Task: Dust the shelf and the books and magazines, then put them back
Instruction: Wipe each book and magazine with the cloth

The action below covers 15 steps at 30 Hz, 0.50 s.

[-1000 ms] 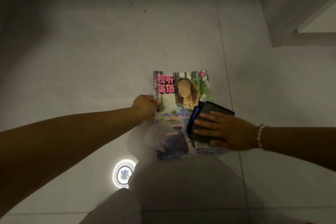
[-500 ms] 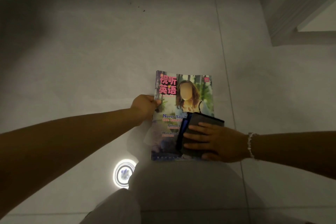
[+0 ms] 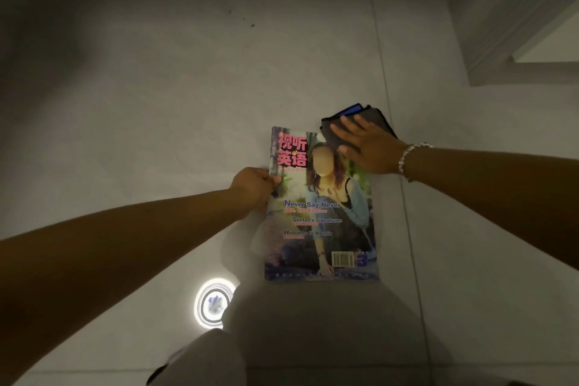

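Pale floor tiles (image 3: 156,88) fill the dim view, with a ring-shaped light reflection (image 3: 214,302) on the glossy surface, below our left forearm and near our knee.

Left to right:

1. Our left hand (image 3: 255,186) has its fingers curled around the spine-side edge of the magazine (image 3: 322,222), thumb on the cover, pinching it at mid-height. The magazine extends to the right of this hand, held face up above the floor.
2. The magazine looks thin and glossy. We judge it light, floppy and somewhat slippery. Its unsupported far edge would sag if we let go with the other hand. The spine edge is the stiffest place to grip; a one-corner hold would likely let the pages fan or crease.
3. Our right hand (image 3: 366,147) lies flat, fingers straight and spread, pressing a folded dark cloth (image 3: 351,125) onto the top right corner of the cover. The cloth sits under the fingers and juts beyond the magazine's top edge, a blue layer showing at its fold. It appears soft and pliable; a flat palm spreads pressure without buckling the paper.
4. A bead bracelet (image 3: 410,158) is on the right wrist. Beyond it, at upper right, stands a white panel edge (image 3: 501,25); we cannot tell whether it belongs to the shelf.

Counts: magazines 1; cloths 1; hands 2; bracelets 1. No books or other magazines are in view.
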Each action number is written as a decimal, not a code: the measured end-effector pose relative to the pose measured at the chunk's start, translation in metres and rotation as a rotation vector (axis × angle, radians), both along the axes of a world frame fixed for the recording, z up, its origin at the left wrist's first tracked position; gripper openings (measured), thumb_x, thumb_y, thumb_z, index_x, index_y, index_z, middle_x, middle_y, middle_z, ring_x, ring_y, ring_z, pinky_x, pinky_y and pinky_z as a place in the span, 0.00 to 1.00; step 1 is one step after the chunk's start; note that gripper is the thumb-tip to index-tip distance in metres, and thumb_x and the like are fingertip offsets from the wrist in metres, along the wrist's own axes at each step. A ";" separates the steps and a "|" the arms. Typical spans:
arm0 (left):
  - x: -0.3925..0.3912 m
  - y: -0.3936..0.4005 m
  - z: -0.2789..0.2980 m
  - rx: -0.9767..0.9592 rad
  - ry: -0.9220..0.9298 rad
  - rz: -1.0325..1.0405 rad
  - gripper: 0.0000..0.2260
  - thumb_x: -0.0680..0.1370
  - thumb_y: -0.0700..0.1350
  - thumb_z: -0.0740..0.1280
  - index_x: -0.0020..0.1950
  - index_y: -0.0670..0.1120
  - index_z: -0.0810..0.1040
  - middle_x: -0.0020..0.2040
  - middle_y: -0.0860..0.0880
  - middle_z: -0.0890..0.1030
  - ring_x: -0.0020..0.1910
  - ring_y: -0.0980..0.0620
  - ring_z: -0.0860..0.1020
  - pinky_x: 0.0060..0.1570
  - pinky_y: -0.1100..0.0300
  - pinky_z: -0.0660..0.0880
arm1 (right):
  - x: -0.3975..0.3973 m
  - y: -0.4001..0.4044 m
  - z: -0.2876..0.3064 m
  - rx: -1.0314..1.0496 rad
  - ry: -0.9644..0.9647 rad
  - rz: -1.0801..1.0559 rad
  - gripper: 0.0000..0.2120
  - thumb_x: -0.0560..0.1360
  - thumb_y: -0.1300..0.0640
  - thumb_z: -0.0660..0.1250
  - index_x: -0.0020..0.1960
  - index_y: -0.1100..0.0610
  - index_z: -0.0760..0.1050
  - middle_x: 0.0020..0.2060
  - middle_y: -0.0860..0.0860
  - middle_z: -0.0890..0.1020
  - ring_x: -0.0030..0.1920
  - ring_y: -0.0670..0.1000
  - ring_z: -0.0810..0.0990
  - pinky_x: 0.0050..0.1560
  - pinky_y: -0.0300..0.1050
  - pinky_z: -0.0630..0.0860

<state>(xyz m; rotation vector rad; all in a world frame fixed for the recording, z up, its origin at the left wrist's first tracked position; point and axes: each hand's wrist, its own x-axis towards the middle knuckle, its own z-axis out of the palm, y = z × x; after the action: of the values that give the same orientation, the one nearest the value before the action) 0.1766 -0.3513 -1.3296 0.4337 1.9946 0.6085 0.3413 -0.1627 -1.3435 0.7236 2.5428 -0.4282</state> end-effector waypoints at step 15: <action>0.014 0.009 0.065 0.344 -0.218 0.103 0.11 0.80 0.53 0.62 0.48 0.49 0.80 0.43 0.49 0.81 0.36 0.52 0.79 0.30 0.65 0.76 | -0.021 -0.080 0.080 -0.494 0.513 -0.600 0.21 0.82 0.46 0.50 0.64 0.57 0.74 0.58 0.56 0.78 0.58 0.55 0.76 0.60 0.47 0.70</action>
<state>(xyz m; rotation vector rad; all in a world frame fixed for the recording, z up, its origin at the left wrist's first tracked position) 0.1902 -0.3425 -1.2650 0.4515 1.7154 1.0274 0.3202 -0.2427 -1.2631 1.2906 2.4261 -1.5463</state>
